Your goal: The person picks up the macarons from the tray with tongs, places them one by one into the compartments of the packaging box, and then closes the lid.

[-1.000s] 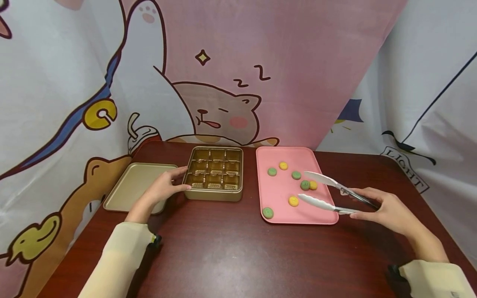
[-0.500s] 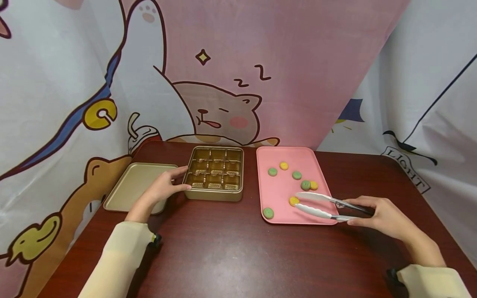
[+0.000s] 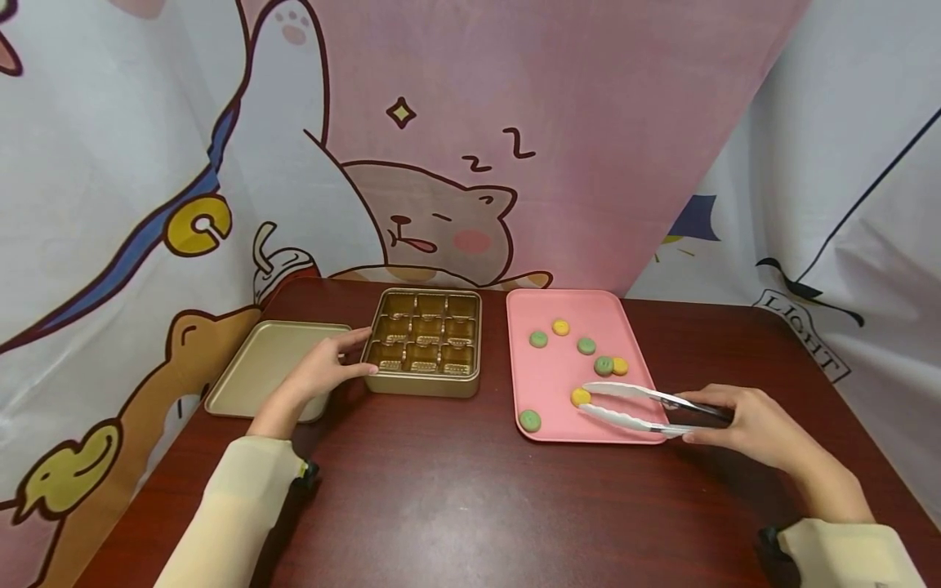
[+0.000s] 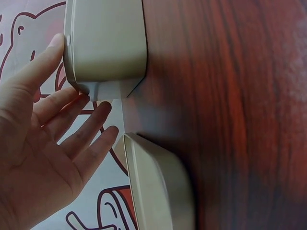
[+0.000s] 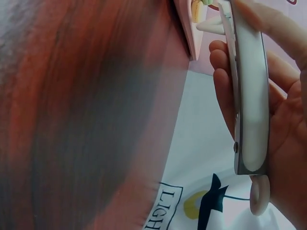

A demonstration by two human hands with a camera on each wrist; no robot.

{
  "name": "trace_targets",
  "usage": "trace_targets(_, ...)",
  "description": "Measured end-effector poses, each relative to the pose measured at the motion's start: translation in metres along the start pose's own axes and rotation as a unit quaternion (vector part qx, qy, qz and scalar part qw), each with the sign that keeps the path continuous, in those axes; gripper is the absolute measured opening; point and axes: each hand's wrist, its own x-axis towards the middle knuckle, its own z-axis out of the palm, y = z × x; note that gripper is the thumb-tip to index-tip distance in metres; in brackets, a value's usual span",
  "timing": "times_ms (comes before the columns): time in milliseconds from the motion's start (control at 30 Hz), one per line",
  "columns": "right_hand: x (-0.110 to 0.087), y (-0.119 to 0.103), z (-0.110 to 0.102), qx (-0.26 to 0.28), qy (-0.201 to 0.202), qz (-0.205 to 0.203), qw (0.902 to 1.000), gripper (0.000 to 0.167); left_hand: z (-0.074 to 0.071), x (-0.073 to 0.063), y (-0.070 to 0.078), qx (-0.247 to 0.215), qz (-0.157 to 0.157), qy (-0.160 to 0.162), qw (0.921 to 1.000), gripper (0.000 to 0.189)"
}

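My left hand touches the left corner of a gold square tin. Its fingers are spread and fairly straight in the left wrist view, with the thumb against the tin's edge. A clear divided insert with several compartments lies inside the tin. My right hand holds metal tongs with white tips. The tongs are spread, their tips close around a yellow macaron-like sweet on a pink tray; contact is hard to tell. In the right wrist view, the tongs' handle lies across the palm.
Several other green and yellow sweets lie on the tray, including a green one at its near left corner. A gold lid lies left of the tin. A printed cloth hangs behind the dark wooden table.
The tongs have moved left and narrowed, their tips coming from beside a green sweet to either side of the near yellow one. My left hand and the tin have stayed put.
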Motion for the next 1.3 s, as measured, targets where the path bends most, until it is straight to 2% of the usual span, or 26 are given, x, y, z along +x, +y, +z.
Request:
trace_targets(100,0.0036,-0.0022,-0.002,-0.01,-0.011,-0.002,0.9999,0.05,-0.0003,0.0001,-0.0004,-0.002,0.001,0.001,1.0,0.073)
trace_targets(400,0.0076,-0.0032,-0.0062,-0.011,-0.044,0.028,0.9986,0.052,0.0006,0.0006,0.0,0.0,0.0,0.0,1.0,0.072)
trace_targets(833,0.003,-0.003,-0.0012,0.0,-0.014,0.021,0.9997,0.049,0.0005,0.0002,-0.0002,0.004,-0.003,0.002,1.0,0.073)
trace_targets(1300,0.0058,-0.0069,-0.0005,0.013,-0.015,0.024,0.9995,0.048,0.0009,-0.0006,-0.0023,0.011,0.006,0.003,0.9999,0.073)
